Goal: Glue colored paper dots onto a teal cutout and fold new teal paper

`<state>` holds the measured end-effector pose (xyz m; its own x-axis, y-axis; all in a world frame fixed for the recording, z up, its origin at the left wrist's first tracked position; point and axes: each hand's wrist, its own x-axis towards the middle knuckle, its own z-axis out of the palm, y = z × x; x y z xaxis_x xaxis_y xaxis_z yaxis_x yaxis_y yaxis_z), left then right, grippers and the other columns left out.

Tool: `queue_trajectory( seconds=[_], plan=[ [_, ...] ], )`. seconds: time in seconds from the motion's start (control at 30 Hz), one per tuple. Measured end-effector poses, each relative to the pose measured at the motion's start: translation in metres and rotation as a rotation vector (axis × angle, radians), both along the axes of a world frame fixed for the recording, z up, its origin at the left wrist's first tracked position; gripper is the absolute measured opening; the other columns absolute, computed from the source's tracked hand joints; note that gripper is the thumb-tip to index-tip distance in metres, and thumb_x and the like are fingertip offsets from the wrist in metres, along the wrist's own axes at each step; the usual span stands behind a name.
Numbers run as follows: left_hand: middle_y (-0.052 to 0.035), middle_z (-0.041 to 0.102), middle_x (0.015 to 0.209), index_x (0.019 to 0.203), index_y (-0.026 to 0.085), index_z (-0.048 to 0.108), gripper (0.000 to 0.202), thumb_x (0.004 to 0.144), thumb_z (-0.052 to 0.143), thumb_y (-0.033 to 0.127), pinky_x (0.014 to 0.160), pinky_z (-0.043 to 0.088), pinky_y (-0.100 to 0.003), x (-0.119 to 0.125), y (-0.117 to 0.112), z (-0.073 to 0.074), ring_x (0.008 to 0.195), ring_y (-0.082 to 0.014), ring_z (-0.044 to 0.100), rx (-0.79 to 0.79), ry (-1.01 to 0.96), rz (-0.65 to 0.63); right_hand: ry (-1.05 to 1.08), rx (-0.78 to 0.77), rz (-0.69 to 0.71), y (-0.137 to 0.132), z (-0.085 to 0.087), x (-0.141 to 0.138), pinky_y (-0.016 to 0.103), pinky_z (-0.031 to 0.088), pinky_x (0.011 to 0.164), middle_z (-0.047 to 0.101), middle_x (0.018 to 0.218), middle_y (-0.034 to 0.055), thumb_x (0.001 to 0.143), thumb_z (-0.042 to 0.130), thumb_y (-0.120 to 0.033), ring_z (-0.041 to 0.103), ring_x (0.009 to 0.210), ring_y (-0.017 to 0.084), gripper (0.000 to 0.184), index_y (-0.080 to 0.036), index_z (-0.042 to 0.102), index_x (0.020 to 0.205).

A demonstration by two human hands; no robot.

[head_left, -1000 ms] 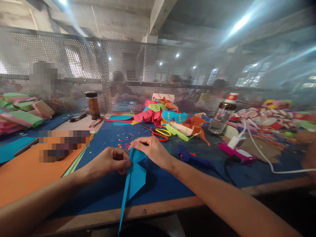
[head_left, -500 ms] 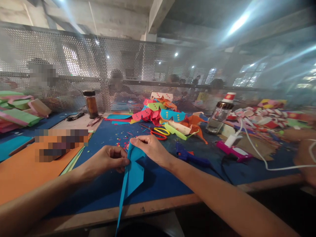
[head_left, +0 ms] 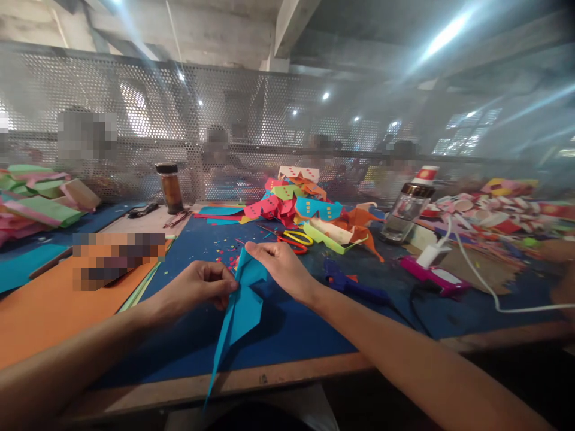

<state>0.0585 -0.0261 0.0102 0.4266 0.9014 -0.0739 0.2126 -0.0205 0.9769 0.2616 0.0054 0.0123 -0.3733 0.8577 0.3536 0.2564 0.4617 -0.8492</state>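
Observation:
A folded sheet of light blue paper [head_left: 240, 311] tapers to a long point that hangs past the table's front edge. My left hand [head_left: 197, 287] pinches its left side with curled fingers. My right hand [head_left: 281, 266] pinches the top of the paper from the right. Both hands sit over the dark blue table mat [head_left: 287, 329].
Red and yellow scissors [head_left: 294, 240] lie behind my hands, before a heap of coloured paper cut-outs [head_left: 300, 206]. A blue glue gun [head_left: 348, 284], a pink device with white cable [head_left: 433, 275], two jars [head_left: 171, 188] [head_left: 406, 206], orange sheets [head_left: 49, 305] and a mesh screen [head_left: 269, 126] surround them.
The paper's long point has swung a little to the left. My right hand's fingers have slid slightly up along the top fold. The view has shifted a little.

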Motion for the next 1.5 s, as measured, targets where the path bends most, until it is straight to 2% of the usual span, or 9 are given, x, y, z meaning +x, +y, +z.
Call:
queue_trajectory(
  seconds=[0.07,0.17,0.23,0.3,0.43,0.53,0.67,1.07,1.5],
  plan=[
    [0.0023,0.064,0.058,0.065,0.017,0.066,0.024,0.071,0.077,0.039,0.059,0.048,-0.026,-0.002,0.001,0.001,0.056,-0.0127,0.058,0.025,-0.028,0.037,0.005,0.095,-0.044,-0.002,0.002,0.000,0.026,0.033,0.053,0.040,0.060,-0.0039,0.098,0.046,-0.056,0.040,0.058,0.012,0.048,-0.020,0.056,0.068],
    [0.0023,0.064,0.060,0.065,0.017,0.066,0.028,0.075,0.075,0.042,0.061,0.049,-0.025,-0.006,0.005,0.003,0.058,-0.0123,0.058,0.050,-0.090,0.113,0.007,0.360,-0.126,-0.007,0.005,0.000,0.028,0.046,0.074,0.062,0.090,0.0034,0.101,0.048,-0.039,0.057,0.083,0.016,0.024,-0.021,0.063,0.099],
    [0.0026,0.063,0.061,0.067,0.017,0.065,0.029,0.076,0.076,0.043,0.061,0.049,-0.024,-0.009,0.008,0.004,0.059,-0.0119,0.058,0.055,-0.135,0.171,-0.024,0.582,-0.171,-0.012,0.007,0.001,0.033,0.046,0.088,0.063,0.105,0.0068,0.100,0.051,-0.029,0.058,0.098,0.019,0.016,-0.021,0.062,0.107],
    [0.0028,0.062,0.062,0.069,0.017,0.066,0.029,0.076,0.076,0.043,0.061,0.049,-0.024,-0.012,0.010,0.005,0.059,-0.0115,0.058,0.064,-0.179,0.217,-0.109,0.770,-0.179,-0.018,0.007,0.001,0.038,0.044,0.095,0.062,0.109,0.0083,0.099,0.053,-0.022,0.057,0.106,0.021,0.015,-0.020,0.061,0.111],
    [0.0031,0.061,0.064,0.073,0.016,0.066,0.028,0.079,0.076,0.042,0.064,0.050,-0.023,-0.016,0.011,0.005,0.062,-0.0107,0.057,0.102,-0.243,0.268,-0.341,0.963,-0.064,-0.028,0.004,0.001,0.039,0.043,0.092,0.064,0.106,0.0068,0.096,0.054,-0.014,0.055,0.101,0.022,0.019,-0.022,0.063,0.110],
    [0.0031,0.062,0.063,0.073,0.016,0.065,0.028,0.081,0.074,0.042,0.065,0.051,-0.024,-0.018,0.012,0.005,0.061,-0.0104,0.058,0.105,-0.265,0.287,-0.494,1.005,0.032,-0.030,0.001,0.000,0.040,0.041,0.092,0.064,0.108,0.0065,0.094,0.055,-0.011,0.052,0.103,0.023,0.026,-0.022,0.063,0.116],
    [0.0040,0.062,0.062,0.073,0.017,0.063,0.029,0.083,0.073,0.042,0.064,0.051,-0.023,-0.019,0.014,0.002,0.059,-0.0103,0.060,0.088,-0.288,0.292,-0.605,1.034,0.056,-0.030,-0.002,-0.001,0.039,0.039,0.092,0.063,0.110,0.0068,0.097,0.054,-0.017,0.048,0.107,0.024,0.027,-0.021,0.061,0.123],
    [0.0033,0.064,0.062,0.074,0.017,0.061,0.031,0.079,0.074,0.044,0.060,0.051,-0.021,-0.013,0.012,0.002,0.061,-0.0116,0.064,0.046,-0.256,0.273,-0.548,1.141,-0.024,-0.030,-0.005,-0.002,0.036,0.038,0.089,0.065,0.099,0.0054,0.098,0.056,-0.019,0.049,0.100,0.021,0.013,-0.018,0.068,0.104],
    [0.0035,0.063,0.061,0.073,0.017,0.060,0.032,0.079,0.075,0.045,0.060,0.054,-0.023,-0.011,0.009,0.003,0.059,-0.0112,0.063,0.117,-0.273,0.281,-0.547,0.997,-0.031,-0.034,-0.001,0.000,0.037,0.034,0.084,0.063,0.095,0.0054,0.101,0.050,-0.025,0.047,0.093,0.022,0.021,-0.021,0.070,0.108]
  ],
)
